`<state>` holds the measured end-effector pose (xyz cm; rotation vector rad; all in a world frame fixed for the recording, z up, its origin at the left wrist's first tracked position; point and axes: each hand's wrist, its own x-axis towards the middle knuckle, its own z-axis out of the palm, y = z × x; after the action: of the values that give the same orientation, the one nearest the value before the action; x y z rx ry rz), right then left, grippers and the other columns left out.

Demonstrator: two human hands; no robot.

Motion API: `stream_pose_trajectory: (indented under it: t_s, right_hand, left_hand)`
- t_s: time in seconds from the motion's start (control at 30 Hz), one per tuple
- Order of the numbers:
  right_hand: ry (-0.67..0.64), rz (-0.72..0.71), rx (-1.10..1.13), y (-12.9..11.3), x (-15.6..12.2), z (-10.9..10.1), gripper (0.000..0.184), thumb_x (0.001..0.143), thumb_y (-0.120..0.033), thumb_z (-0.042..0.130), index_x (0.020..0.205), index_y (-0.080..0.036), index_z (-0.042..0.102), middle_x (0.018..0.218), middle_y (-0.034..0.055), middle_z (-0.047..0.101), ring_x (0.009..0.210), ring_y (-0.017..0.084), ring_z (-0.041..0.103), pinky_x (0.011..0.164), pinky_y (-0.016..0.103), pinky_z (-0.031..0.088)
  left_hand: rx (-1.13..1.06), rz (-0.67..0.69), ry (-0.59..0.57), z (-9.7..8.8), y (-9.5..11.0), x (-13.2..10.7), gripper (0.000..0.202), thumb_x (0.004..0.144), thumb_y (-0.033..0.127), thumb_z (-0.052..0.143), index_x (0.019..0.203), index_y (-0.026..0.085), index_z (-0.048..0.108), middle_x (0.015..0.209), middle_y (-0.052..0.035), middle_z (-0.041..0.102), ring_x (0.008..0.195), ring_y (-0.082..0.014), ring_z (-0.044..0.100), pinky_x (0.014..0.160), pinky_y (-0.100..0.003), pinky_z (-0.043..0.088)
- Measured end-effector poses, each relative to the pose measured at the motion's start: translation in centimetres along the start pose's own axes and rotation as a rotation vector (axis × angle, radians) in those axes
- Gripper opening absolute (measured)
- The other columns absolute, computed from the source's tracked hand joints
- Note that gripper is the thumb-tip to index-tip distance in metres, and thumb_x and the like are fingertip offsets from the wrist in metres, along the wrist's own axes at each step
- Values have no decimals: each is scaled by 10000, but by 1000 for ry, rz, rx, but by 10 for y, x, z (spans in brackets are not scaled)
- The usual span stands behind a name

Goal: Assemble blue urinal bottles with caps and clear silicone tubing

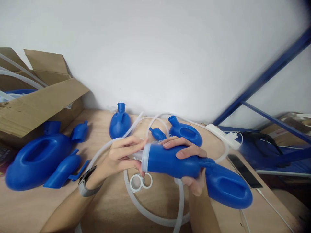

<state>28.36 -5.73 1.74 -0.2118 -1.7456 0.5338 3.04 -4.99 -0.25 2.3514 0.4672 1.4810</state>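
Observation:
My right hand [187, 161] is wrapped round the neck of a blue plastic urinal bottle [218, 181], held sideways above the wooden table [36, 210]. A translucent cap ring [145, 157] sits on the bottle's mouth. My left hand [121, 155], with a watch on the wrist, pinches at that mouth where a clear tube end [137, 156] meets it. White plastic rings [140, 182] hang just below. A long clear hose [155, 216] loops over the table under both hands.
Several more blue bottles and funnels lie about: a large one [36, 161] at left, one [119, 124] and another [187, 132] at the back. An open cardboard box [36, 103] stands at left. A white power strip [224, 136], a phone [244, 170] and a blue metal frame [267, 74] are at right.

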Motion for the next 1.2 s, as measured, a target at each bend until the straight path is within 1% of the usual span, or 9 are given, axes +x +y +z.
stream_pose_trajectory:
  t_s: [0.23,0.37,0.57,0.7,0.8,0.9,1.03,1.1,1.2]
  right_hand:
    - [-9,-90,-13,4,1,-1,424,800,-394,713,1213,-297,726,1109,103,799,877,308,787,771,496,662]
    - [36,-138,17,10,1,0,461,770,-384,719,1217,-273,739,1111,105,804,870,303,791,765,472,663]
    - [42,-112,-38,14,1,1,452,779,-375,747,1223,-287,733,1166,115,802,945,321,795,795,480,664]
    - [21,-124,-89,20,-2,0,456,789,-391,745,1235,-299,729,1193,110,800,945,311,797,805,476,663]
    - [11,-140,-121,23,-4,-2,458,794,-412,727,1245,-329,731,1188,85,805,918,303,803,797,481,666]
    - [-29,-146,-119,25,-6,-6,480,793,-382,738,1271,-334,732,1209,83,802,946,312,805,822,507,665]
    - [-105,-138,-93,28,-8,-13,530,781,-348,775,1308,-320,727,1250,95,791,1009,333,800,854,533,661]
    - [-113,-144,-82,30,-8,-16,540,783,-341,773,1321,-315,725,1255,98,790,1017,329,800,858,526,664]
    - [-84,-129,-78,34,-8,-19,514,791,-339,770,1303,-297,742,1229,101,803,1019,322,804,870,498,666]
  left_hand:
    - [-80,-38,52,12,-6,-3,760,798,475,875,1502,317,638,1072,-88,775,879,-203,748,766,-273,634]
    - [-169,-88,110,18,-11,-3,769,737,547,893,1438,296,698,1051,-93,786,878,-205,743,771,-272,619]
    - [-280,-209,111,20,-5,2,584,909,581,776,1365,216,759,969,-105,742,772,-183,661,651,-261,526]
    - [-342,-336,91,19,-5,2,576,892,600,782,1252,151,808,893,-99,719,714,-177,626,596,-252,501]
    - [-438,-430,78,18,-7,1,552,859,563,832,1225,150,813,909,-105,756,769,-208,692,671,-284,571]
    - [-559,-543,36,18,-9,-1,562,841,525,861,1256,152,795,1040,-142,807,897,-275,767,770,-338,627]
    - [-634,-643,-3,20,-11,-4,614,841,518,863,1315,142,761,1169,-166,811,1009,-324,791,876,-393,646]
    - [-617,-657,-22,20,-11,-4,627,857,530,846,1340,143,747,1200,-163,808,1036,-332,791,922,-416,643]
    - [-439,-660,-64,20,-10,-2,602,912,554,780,1359,152,741,1289,-159,782,1160,-355,756,1023,-449,605]
